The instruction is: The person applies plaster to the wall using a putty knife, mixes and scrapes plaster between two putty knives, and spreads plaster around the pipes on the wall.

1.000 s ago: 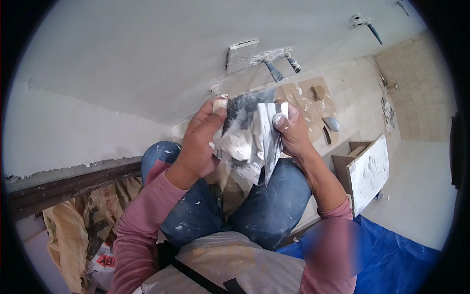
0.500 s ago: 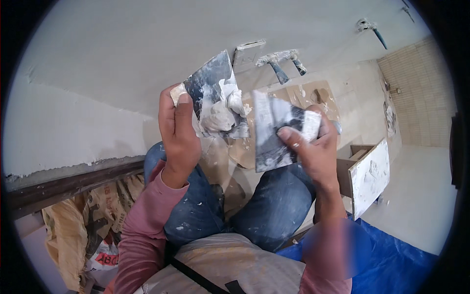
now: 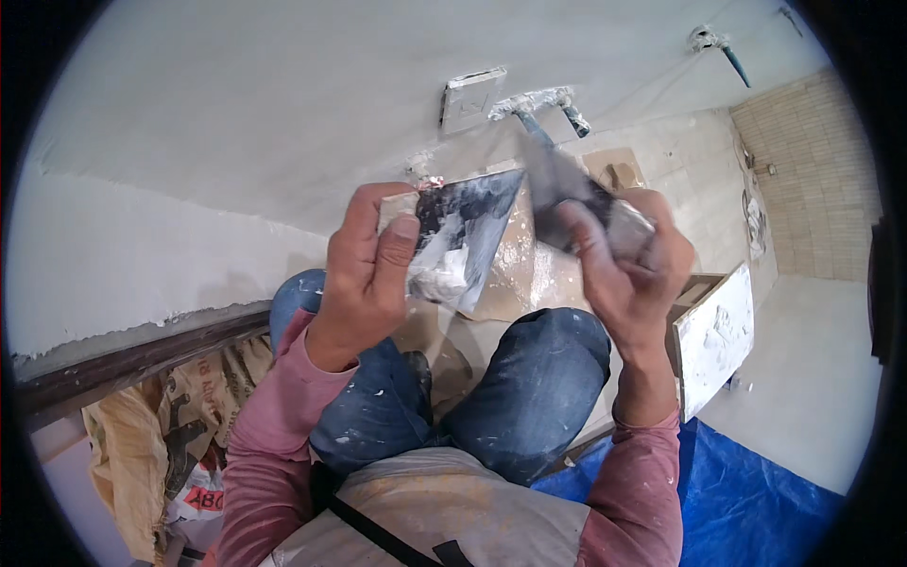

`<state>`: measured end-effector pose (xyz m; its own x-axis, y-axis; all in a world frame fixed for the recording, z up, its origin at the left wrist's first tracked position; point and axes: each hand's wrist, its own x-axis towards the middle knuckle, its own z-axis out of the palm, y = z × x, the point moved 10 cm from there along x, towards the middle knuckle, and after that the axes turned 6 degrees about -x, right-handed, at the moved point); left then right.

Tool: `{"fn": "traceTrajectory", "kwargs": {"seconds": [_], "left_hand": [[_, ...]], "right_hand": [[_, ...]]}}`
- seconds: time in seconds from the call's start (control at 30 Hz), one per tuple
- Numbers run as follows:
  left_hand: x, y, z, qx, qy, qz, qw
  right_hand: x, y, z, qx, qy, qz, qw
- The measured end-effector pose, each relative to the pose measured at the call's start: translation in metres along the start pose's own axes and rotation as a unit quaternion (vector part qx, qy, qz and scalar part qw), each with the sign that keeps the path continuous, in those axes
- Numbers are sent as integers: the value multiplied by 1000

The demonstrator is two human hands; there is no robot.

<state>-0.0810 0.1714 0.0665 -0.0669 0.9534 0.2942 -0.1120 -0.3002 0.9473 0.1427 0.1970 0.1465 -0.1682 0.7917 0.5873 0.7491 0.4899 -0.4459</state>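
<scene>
My left hand point(image 3: 364, 279) is closed round the pale handle edge of a wide putty knife point(image 3: 472, 200), thumb on top. White putty point(image 3: 440, 276) clings to the lower part of its dark metal blade. To the right, my right hand point(image 3: 635, 274) grips a second wide putty knife point(image 3: 557, 189), smeared by motion. The two blades are close together above my knees, tilted toward each other; whether they touch I cannot tell. Some of the right-hand fingers are hidden behind the tool.
Ahead is a grey wall point(image 3: 265, 104) with a square box point(image 3: 472, 100) and capped pipe stubs point(image 3: 576, 121). Below lies stained cardboard point(image 3: 505, 288). A putty-smeared white board point(image 3: 713, 331) stands at right, above a blue tarp point(image 3: 756, 501). Sacks point(image 3: 123, 463) lie at left.
My left putty knife has come lower and to the right, turned, with less putty showing on it. The right one has moved up and right, away from my knee, and is now blurred.
</scene>
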Motion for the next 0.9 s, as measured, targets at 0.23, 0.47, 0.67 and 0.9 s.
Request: {"fn": "traceTrajectory", "kwargs": {"seconds": [0.23, 0.47, 0.67, 0.9], "left_hand": [[18, -24, -59, -231, 118, -68, 964], [20, -41, -78, -294, 162, -97, 937], [23, -52, -79, -256, 176, -128, 942], [20, -53, -75, -207, 270, -155, 927]], "right_hand": [[-45, 69, 36, 158, -57, -189, 968], [-107, 162, 171, 151, -81, -53, 984], [-61, 158, 220, 169, -10, -84, 982], [-28, 151, 246, 154, -26, -97, 983]]}}
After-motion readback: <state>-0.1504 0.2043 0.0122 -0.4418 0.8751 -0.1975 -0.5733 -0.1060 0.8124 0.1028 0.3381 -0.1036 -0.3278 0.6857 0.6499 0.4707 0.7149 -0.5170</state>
